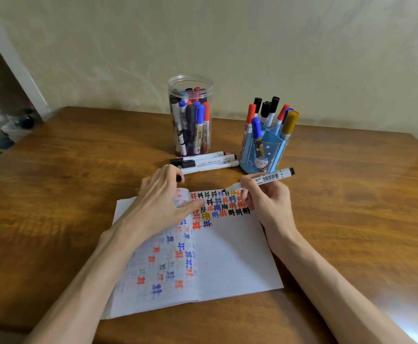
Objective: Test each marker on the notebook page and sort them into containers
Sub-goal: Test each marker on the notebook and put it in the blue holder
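Note:
An open notebook lies on the wooden table, its right page covered at the top with red, blue, black and yellow test marks. My right hand grips a white marker with a black tip, the tip touching the top of the page. My left hand rests on the notebook's left page and holds a black cap between its fingers. Three white markers lie on the table behind the notebook. A clear plastic jar and a blue pen holder each hold several markers.
The table ends at a pale wall behind the containers. At the far left, off the table's edge, stand blurred objects on the floor near a doorway.

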`<state>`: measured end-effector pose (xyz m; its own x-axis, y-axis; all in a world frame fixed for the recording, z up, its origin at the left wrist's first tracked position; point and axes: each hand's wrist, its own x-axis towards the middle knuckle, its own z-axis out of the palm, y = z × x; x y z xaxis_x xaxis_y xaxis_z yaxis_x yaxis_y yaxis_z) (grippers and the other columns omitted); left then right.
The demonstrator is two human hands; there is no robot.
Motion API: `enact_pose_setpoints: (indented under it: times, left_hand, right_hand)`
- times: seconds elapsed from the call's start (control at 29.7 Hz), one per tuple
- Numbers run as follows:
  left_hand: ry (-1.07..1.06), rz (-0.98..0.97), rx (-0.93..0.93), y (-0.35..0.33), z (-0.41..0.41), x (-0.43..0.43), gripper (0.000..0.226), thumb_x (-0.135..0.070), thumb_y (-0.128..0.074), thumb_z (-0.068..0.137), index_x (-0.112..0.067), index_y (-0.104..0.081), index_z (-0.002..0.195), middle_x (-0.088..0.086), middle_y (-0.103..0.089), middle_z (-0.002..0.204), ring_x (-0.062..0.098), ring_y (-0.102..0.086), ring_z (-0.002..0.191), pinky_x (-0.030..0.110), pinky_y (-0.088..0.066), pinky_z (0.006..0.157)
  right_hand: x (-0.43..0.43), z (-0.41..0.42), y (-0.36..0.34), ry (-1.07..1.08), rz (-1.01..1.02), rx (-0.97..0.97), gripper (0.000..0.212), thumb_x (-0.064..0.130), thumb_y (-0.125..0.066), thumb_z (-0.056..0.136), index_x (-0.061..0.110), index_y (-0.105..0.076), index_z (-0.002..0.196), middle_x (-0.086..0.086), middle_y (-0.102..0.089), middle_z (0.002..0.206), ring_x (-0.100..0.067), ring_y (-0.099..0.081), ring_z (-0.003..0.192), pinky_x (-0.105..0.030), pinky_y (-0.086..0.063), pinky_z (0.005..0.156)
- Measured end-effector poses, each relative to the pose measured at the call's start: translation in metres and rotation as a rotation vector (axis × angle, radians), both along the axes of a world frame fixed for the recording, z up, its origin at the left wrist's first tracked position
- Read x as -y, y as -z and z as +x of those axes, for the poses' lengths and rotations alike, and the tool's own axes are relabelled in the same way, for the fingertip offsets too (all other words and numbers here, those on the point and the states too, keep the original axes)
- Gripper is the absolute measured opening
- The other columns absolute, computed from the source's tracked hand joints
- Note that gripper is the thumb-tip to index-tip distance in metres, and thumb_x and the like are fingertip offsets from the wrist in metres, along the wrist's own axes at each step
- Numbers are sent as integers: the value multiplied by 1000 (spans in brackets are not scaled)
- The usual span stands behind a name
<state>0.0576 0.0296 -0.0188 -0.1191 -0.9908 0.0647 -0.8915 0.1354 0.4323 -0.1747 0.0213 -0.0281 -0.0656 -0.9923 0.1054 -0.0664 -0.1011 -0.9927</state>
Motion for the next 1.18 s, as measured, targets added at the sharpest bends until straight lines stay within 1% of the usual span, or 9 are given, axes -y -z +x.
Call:
enact_pose_setpoints:
  times: [0.2,0.37,0.44,0.5,0.61,0.74,0.91,1.04,1.18]
  left_hand:
    - [31,-80,-95,8,1,6,49,-41,-72,91,-30,-30,114,-7,-43,110,10,-56,87,23,-47,66]
    - [47,-63,-188,8,-1,10,51,-24,-75,91,-30,-30,115,-7,-43,115,11,-59,95,30,-59,68]
    - [51,-74,-197,9,-1,12,52,-19,-74,91,-30,-30,116,-7,-41,114,9,-56,96,24,-55,65]
    - [31,-79,-206,8,2,14,50,-16,-72,92,-29,-32,118,-9,-38,112,5,-49,94,13,-42,61]
    - [23,-93,-236,6,8,22,48,-16,-72,93,-29,-34,119,-8,-40,112,7,-52,96,13,-42,64]
    - [65,-105,-290,8,11,29,49,-14,-72,93,-31,-33,117,-7,-42,111,13,-54,106,26,-57,74]
    - [86,-154,-309,15,10,30,48,-17,-72,93,-34,-35,118,-12,-40,116,12,-51,111,31,-59,78]
    - [119,-196,-388,14,9,23,27,-26,-54,104,-33,-41,126,-14,-41,125,7,-49,115,32,-57,86]
    - [168,-94,-466,9,6,10,30,-30,-42,110,-38,-48,137,-26,-52,119,-6,-55,112,16,-49,87]
  right_hand:
    - [-4,7,0,-7,12,5,28,18,-67,101,-3,-65,83,11,-66,59,4,-61,55,-9,-43,53]
    - [-4,6,-1,-20,-15,4,29,16,-67,101,-7,-65,83,6,-66,62,3,-65,58,-10,-45,54]
    - [-4,6,-1,-37,-19,-2,29,14,-67,101,-10,-66,85,6,-68,63,3,-66,60,-10,-46,56]
    - [-4,6,-3,-61,-18,-19,23,14,-67,101,-7,-69,92,8,-70,64,2,-65,61,-11,-47,57]
    - [-5,8,-6,-113,-28,-69,15,17,-67,102,6,-72,94,1,-74,71,-6,-63,62,-20,-50,59]
    - [-7,14,-5,-184,-19,-142,16,22,-67,102,8,-74,98,-5,-79,79,-24,-71,67,-33,-58,62]
    - [-2,14,-1,-195,7,-245,10,21,-75,95,13,-77,91,6,-80,82,-10,-71,66,-25,-58,62]
    - [-1,17,6,-198,-48,-326,5,23,-75,96,22,-78,92,13,-80,91,-5,-75,82,-23,-59,68]
    - [-1,18,9,-194,-62,-343,6,24,-74,97,24,-78,92,17,-80,94,-5,-76,87,-28,-62,74]
